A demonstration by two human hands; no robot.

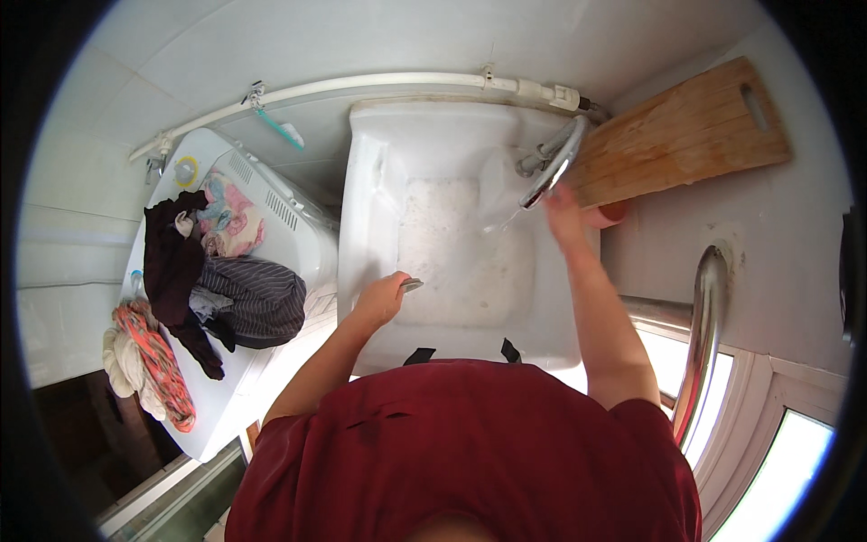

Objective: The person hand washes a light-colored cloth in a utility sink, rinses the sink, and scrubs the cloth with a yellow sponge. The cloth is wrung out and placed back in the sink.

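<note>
A white ceramic sink (467, 342) lies in front of me. Over its left side, my left hand (381, 301) grips a small flat grey-green object (411, 284), mostly covered by the fingers, so its kind is unclear. My right hand (563, 213) is blurred beside the tip of the curved chrome faucet (562, 159). Whether those fingers touch the metal or hold anything cannot be made out. A thin stream of water (501, 223) falls from the spout area into the basin.
A wooden cutting board (684, 135) leans at the right, above a partly hidden pink container (607, 215). To the left, a white washing machine (291, 251) bears dark striped cloth (261, 298) and other laundry. A teal-handled brush (281, 129) hangs from the wall pipe (379, 80).
</note>
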